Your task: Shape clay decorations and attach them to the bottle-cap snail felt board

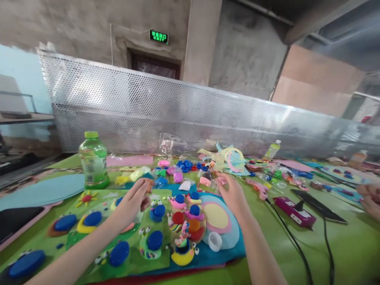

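My left hand [137, 197] hovers over the green card [162, 255] with its fingers curled together. A small orange-brown bit shows at its fingertips, too blurred to name. My right hand [233, 192] reaches past the round pale-blue paper with its pink and yellow discs [216, 215]. Its thumb and forefinger come together around something pinkish that I cannot make out. Snail figures of coloured clay and bottle caps cover the card, one with a blue cap [154, 240]. A yellow snail [182, 258] carries a pink figure [184, 231]. A white cap [215, 241] lies on the blue paper.
A green bottle [94, 162] stands at the left beside pale-blue paper ovals [44, 190]. Blue caps [185, 165] and clay packets lie at the back. On the right are a pink glue gun [261, 190], a purple power strip [295, 211], cables and another person's hand [370, 198].
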A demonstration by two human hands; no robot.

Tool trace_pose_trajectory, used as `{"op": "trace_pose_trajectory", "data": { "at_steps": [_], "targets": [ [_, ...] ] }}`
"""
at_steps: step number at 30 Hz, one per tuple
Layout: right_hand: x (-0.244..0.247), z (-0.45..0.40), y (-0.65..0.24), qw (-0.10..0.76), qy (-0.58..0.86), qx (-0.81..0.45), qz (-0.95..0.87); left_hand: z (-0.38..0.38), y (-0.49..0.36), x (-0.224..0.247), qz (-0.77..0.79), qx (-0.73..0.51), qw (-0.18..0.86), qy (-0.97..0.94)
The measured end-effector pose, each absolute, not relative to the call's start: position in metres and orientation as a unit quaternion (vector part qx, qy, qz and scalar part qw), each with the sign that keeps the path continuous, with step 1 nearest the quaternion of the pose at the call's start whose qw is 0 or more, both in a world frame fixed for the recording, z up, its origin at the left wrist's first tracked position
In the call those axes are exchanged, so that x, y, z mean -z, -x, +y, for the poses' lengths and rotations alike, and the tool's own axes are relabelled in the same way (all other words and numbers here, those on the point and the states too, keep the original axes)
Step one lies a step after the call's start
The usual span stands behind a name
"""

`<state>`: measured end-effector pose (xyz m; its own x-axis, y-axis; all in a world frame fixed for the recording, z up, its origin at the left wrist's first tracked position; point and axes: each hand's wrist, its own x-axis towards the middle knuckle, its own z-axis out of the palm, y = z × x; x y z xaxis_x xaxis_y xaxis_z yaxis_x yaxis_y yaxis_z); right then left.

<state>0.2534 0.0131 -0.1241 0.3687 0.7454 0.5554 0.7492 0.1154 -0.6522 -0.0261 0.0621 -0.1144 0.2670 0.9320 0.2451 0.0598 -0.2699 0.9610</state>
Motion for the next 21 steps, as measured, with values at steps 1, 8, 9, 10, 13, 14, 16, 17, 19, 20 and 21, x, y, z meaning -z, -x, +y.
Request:
{"op": "trace_pose_trajectory", "data": {
  "at_steps": [1,8,9,10,13,14,16,17,19,20,21],
  "targets": [
    [0.131,-0.007,-0.249,0.491,0.656,0.013,-0.573,0.062,0.027,0.115,0.383,-0.463,0.458,-0.654],
    [0.192,-0.100,-0.249,0.235,0.669,0.161,-0.686,0.063,0.035,0.121,0.415,-0.339,0.356,-0.766],
    [0.195,-0.103,-0.249,0.200,0.675,0.169,-0.690,0.063,0.036,0.122,0.420,-0.322,0.334,-0.780],
    [0.197,-0.103,-0.248,0.175,0.683,0.175,-0.687,0.062,0.036,0.122,0.424,-0.312,0.316,-0.789],
    [0.193,-0.098,-0.242,0.136,0.711,0.170,-0.669,0.060,0.035,0.120,0.435,-0.289,0.265,-0.811],
    [0.192,-0.097,-0.240,0.132,0.719,0.163,-0.663,0.059,0.034,0.119,0.437,-0.282,0.247,-0.818],
    [0.191,-0.098,-0.239,0.129,0.727,0.151,-0.657,0.057,0.032,0.117,0.440,-0.267,0.211,-0.831],
    [0.192,-0.100,-0.240,0.130,0.725,0.151,-0.659,0.057,0.031,0.117,0.443,-0.259,0.197,-0.836],
    [0.195,-0.104,-0.243,0.137,0.714,0.172,-0.665,0.057,0.030,0.119,0.449,-0.237,0.177,-0.843],
    [0.196,-0.106,-0.244,0.140,0.703,0.191,-0.670,0.057,0.030,0.120,0.451,-0.223,0.168,-0.848],
    [0.198,-0.107,-0.244,0.140,0.690,0.208,-0.679,0.057,0.029,0.121,0.453,-0.210,0.158,-0.852]
  ]
}}
